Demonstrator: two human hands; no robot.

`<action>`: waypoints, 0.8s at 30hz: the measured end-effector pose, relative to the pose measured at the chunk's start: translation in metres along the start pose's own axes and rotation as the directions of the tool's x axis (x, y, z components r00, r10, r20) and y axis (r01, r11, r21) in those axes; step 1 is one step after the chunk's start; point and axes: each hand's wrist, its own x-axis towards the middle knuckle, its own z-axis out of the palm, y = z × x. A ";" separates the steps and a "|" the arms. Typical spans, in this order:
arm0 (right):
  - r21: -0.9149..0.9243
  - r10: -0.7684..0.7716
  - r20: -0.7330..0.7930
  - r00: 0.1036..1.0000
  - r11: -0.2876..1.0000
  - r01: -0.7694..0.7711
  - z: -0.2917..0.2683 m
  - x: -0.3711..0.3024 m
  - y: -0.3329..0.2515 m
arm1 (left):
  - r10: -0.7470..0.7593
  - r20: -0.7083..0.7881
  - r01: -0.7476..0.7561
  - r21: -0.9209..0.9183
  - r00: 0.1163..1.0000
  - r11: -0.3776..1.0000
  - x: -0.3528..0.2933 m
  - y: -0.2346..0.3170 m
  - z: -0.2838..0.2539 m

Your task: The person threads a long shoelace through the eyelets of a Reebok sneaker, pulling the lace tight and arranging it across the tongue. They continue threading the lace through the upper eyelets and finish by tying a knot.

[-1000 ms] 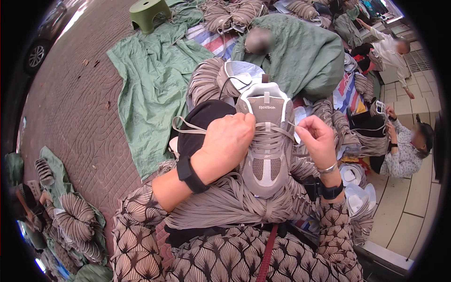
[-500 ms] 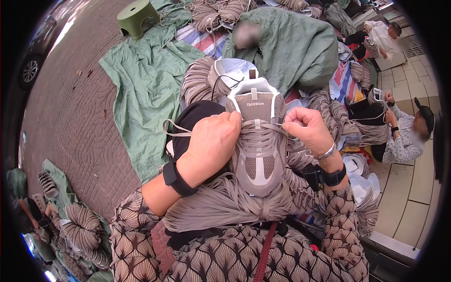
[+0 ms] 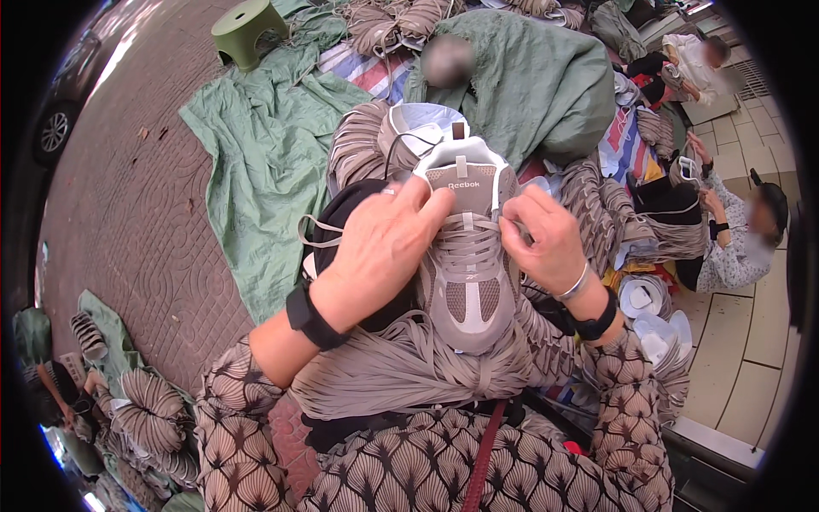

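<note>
A taupe and white sneaker stands in front of me, toe toward my body, with laces crossed over its tongue. My left hand is closed at the upper left eyelets; its fingertips are partly hidden. A flat taupe shoelace loops out to the left from behind that hand. My right hand pinches the lace by the upper right eyelets, touching the shoe's side. Below the toe, across my lap, lies a thick bundle of loose taupe laces.
Beyond the sneaker lie another shoe and tied lace bundles. Green cloth covers paving at left, near a green stool. A large green sack stands ahead. At right, another person handles a shoe.
My right hand has moved left, from beside the shoe to against its eyelets. My left hand has turned and its fingers reach further over the shoe's upper left side.
</note>
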 end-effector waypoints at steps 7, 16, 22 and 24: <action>0.080 -0.273 0.415 0.868 0.961 0.265 -0.033 0.059 0.033 | 0.485 0.196 -0.459 -0.167 0.852 0.873 0.044 -0.048 -0.017; 0.129 -0.079 0.730 0.679 0.991 -0.023 -0.021 0.058 0.047 | 0.345 0.276 -0.182 -0.481 0.897 0.858 0.048 -0.054 0.011; 0.382 0.076 0.289 0.954 0.905 -0.187 0.003 0.093 0.051 | 0.035 0.421 0.324 -0.746 0.907 0.581 0.071 -0.065 0.006; 0.626 0.249 0.264 0.932 0.691 -0.362 0.000 0.122 0.063 | -0.025 0.454 0.294 -0.533 0.891 0.794 0.078 -0.062 -0.011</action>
